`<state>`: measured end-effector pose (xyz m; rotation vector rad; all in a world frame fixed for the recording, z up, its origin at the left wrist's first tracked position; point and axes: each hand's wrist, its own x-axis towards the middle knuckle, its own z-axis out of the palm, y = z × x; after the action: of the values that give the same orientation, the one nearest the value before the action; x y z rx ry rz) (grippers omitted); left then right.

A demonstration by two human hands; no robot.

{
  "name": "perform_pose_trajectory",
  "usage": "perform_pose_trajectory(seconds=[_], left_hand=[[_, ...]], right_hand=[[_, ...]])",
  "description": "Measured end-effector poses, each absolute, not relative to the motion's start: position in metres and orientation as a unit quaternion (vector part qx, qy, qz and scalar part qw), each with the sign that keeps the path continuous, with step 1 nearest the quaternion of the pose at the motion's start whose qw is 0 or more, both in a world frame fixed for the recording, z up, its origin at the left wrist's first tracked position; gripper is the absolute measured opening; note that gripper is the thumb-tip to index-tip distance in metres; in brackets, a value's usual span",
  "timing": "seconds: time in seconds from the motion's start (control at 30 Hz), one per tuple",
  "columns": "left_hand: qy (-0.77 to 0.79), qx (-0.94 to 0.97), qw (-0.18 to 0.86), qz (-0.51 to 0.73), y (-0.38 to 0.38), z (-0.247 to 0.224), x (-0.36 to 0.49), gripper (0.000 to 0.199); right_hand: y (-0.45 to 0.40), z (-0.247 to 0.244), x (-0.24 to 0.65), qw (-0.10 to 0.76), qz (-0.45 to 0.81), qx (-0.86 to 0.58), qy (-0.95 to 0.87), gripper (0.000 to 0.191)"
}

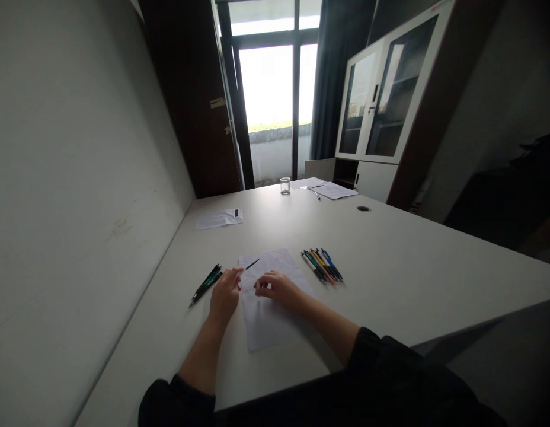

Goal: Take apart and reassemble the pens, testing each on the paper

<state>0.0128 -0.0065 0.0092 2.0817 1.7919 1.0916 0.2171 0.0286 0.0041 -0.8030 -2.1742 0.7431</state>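
Observation:
My left hand [226, 292] is closed, its fingertips pinching a thin, dark, pointed pen part [252, 263] that looks like a refill, tilted up to the right. My right hand [277, 287] is curled, thumb and fingers closed on a small whitish pen piece [258, 288], mostly hidden by the fingers. Both hands are over a sheet of paper [268, 332] covered with faint writing. Left of my left hand lie a few dark green and black pens [206, 284]. Several pens [322, 265] with green, pink, yellow and blue barrels lie side by side, right of the paper.
The white table [168, 332] meets a wall on the left. Farther back lie a plastic sleeve [219, 219], a glass jar [285, 186], a stack of papers [335, 190] and a single pen [317, 195]. A round cable hole [364, 209] is at the right.

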Motion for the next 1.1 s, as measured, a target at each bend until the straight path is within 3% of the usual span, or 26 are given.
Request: perform_pose_trajectory(seconds=[0.33, 0.8, 0.93, 1.1], left_hand=[[0.593, 0.708, 0.108, 0.369, -0.004, 0.005, 0.011, 0.032], [0.551, 0.733, 0.141, 0.374, -0.004, 0.005, 0.017, 0.031], [0.551, 0.733, 0.141, 0.373, -0.003, 0.004, 0.016, 0.031], [0.552, 0.730, 0.138, 0.378, -0.003, 0.001, 0.015, 0.031]], right_hand=[[0.034, -0.005, 0.219, 0.328, 0.287, -0.310, -0.845, 0.020], [0.042, 0.000, 0.234, 0.423, 0.358, -0.420, -0.719, 0.030], [0.044, -0.004, 0.235, 0.398, 0.302, -0.408, -0.764, 0.027], [0.039, 0.003, 0.247, 0.286, 0.230, -0.355, -0.860, 0.029]])
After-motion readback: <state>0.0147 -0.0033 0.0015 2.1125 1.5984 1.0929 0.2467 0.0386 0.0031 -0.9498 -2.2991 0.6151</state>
